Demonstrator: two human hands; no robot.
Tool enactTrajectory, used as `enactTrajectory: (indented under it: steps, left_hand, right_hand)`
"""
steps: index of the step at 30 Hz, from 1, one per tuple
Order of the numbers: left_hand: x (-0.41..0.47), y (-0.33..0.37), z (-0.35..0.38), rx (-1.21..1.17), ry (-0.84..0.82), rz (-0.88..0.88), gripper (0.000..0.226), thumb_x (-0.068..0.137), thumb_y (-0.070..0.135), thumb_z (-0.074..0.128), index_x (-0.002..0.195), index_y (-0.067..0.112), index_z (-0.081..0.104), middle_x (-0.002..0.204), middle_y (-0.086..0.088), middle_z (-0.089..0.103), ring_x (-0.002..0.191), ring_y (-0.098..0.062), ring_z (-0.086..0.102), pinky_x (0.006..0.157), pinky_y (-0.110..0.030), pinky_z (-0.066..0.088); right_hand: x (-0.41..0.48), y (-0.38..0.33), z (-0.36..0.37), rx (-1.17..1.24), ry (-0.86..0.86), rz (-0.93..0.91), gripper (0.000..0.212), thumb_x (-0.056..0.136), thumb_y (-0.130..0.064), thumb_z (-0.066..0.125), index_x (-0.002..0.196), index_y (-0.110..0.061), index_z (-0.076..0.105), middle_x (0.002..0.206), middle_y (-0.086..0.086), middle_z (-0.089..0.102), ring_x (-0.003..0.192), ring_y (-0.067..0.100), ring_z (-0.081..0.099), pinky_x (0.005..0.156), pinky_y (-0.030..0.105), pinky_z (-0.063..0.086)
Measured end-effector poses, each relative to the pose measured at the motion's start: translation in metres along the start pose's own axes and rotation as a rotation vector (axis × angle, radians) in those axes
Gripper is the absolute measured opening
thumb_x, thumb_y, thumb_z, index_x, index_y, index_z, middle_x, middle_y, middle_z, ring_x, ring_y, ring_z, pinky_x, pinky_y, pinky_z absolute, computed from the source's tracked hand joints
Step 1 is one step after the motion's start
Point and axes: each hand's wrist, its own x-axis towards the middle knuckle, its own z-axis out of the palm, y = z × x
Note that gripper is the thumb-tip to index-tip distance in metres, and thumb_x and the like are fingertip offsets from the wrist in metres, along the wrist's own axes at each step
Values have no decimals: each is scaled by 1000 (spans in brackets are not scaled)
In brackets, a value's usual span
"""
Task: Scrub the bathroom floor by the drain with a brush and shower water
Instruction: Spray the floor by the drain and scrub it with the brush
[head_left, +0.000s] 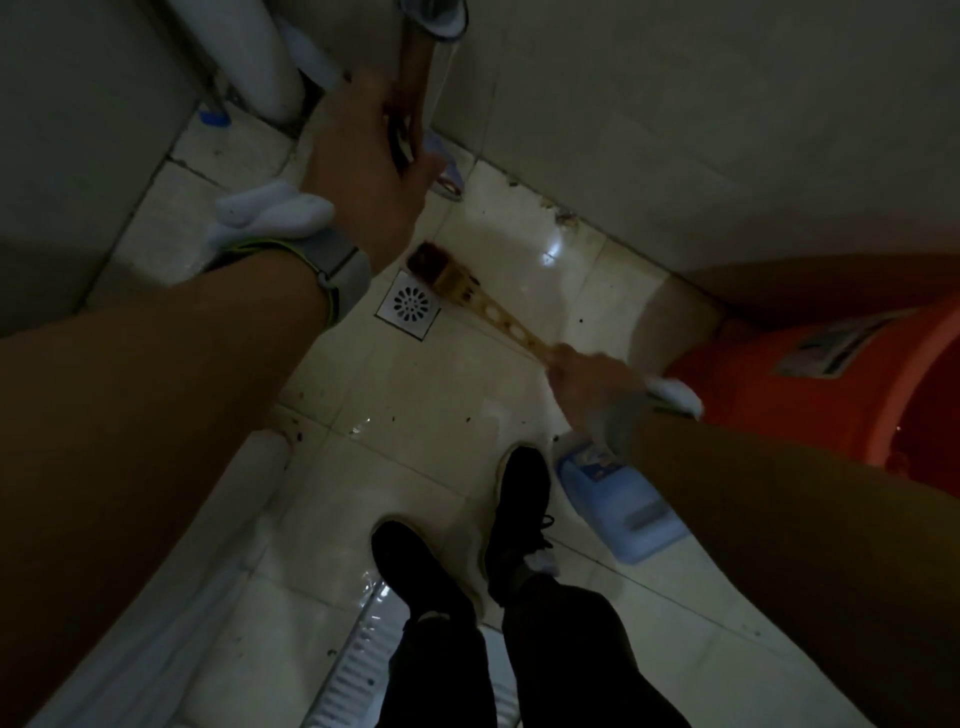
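A square metal floor drain (409, 304) is set in the pale wet floor tiles (431, 400). A yellow long-handled brush (457, 286) lies with its dark bristle head on the floor just beyond the drain's far right corner. My right hand (592, 384) grips the end of its perforated handle. My left hand (371, 156) is raised higher, closed around the brown shower handle (410, 93), whose head shows at the top edge. A thin stream of water (445, 78) falls beside it toward the floor.
An orange bucket (810, 379) stands at the right against the wall. A blue detergent bottle (621, 499) lies by my right shoe (519, 519). A squat toilet's ridged edge (358, 670) is under my feet. A white pipe (260, 57) and wall tiles stand at the far left.
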Motion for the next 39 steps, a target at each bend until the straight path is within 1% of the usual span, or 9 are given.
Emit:
enactTrajectory:
  steps: [5,7,10,15,24,27,33,36,39]
  left_hand:
    - [-5,3,9,-16,-7,73,48,93,34,55,129,4,43,114,-19,60,99,-33,58,75,-19,34]
    - [-5,4,10,-19,-13,93,51,93,34,55,132,4,42,115,-21,60,100,-35,58,76,-21,36]
    - [-2,8,8,-21,-8,42,51,92,36,56,131,6,43,119,-19,60,107,-35,57,83,-28,40]
    - [3,6,4,-16,-28,-12,56,92,36,58,136,6,40,127,-16,58,115,-33,55,93,-30,41]
    - [-4,4,4,-18,14,30,49,92,35,58,130,7,44,113,-15,64,98,-29,59,70,-11,29]
    - [-5,5,7,3,9,43,48,92,36,57,129,7,46,113,-16,62,96,-31,58,72,-15,30]
    - [-3,4,2,-5,-42,-46,59,90,41,56,135,6,42,125,-18,59,113,-35,57,95,-40,45]
    - [-5,2,-3,2,-56,-65,55,91,38,57,133,4,42,118,-19,62,107,-34,59,86,-35,44]
    - [-4,1,-7,14,-35,-81,51,92,33,60,131,7,42,121,-15,61,108,-29,58,78,-21,36]
  right_hand:
    - [67,-73,-36,-51,30,-93,22,96,-17,45,106,-11,64,92,9,69,64,23,63,55,25,44]
    - [67,-74,-35,-62,25,-99,22,96,-17,45,106,-12,64,98,10,71,76,26,68,66,31,54]
    - [30,-36,-12,-4,32,-62,26,102,-26,36,115,-15,56,109,10,66,97,33,65,75,32,46]
    - [-22,47,22,28,-90,36,35,102,-38,34,130,-19,45,111,12,66,96,34,63,79,37,50]
    - [45,-61,-21,58,1,-27,23,102,-22,41,113,-12,58,106,11,67,81,30,64,65,29,42]
    - [66,-84,-34,3,-7,-44,20,98,-17,47,104,-12,65,98,9,70,60,24,56,62,28,43]
    - [-3,1,12,79,15,18,28,103,-34,34,117,-18,51,97,7,65,74,27,57,57,27,39]
    - [-27,34,23,35,-88,83,36,103,-37,33,133,-22,44,107,13,67,93,34,65,73,34,49]
    - [-21,27,17,45,-109,63,34,103,-37,34,131,-20,45,97,11,66,84,32,65,63,30,44]
